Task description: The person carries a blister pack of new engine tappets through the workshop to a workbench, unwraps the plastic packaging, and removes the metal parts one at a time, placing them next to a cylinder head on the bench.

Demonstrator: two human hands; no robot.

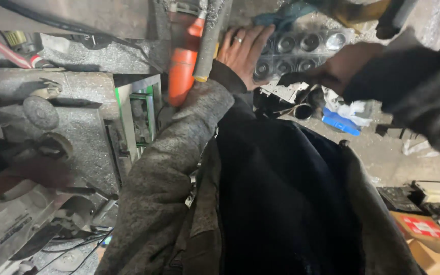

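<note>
Clear blister tray (301, 51), half behind hands

We reach both arms forward and up from our chest. Our left arm, in a grey flecked sleeve, bends at the elbow and rises to the left hand (243, 51), which lies flat with fingers spread and a ring on one finger. Our right hand (339, 71) comes in from the right in a dark sleeve, blurred, its fingers curled; its grip is unclear.
</note>
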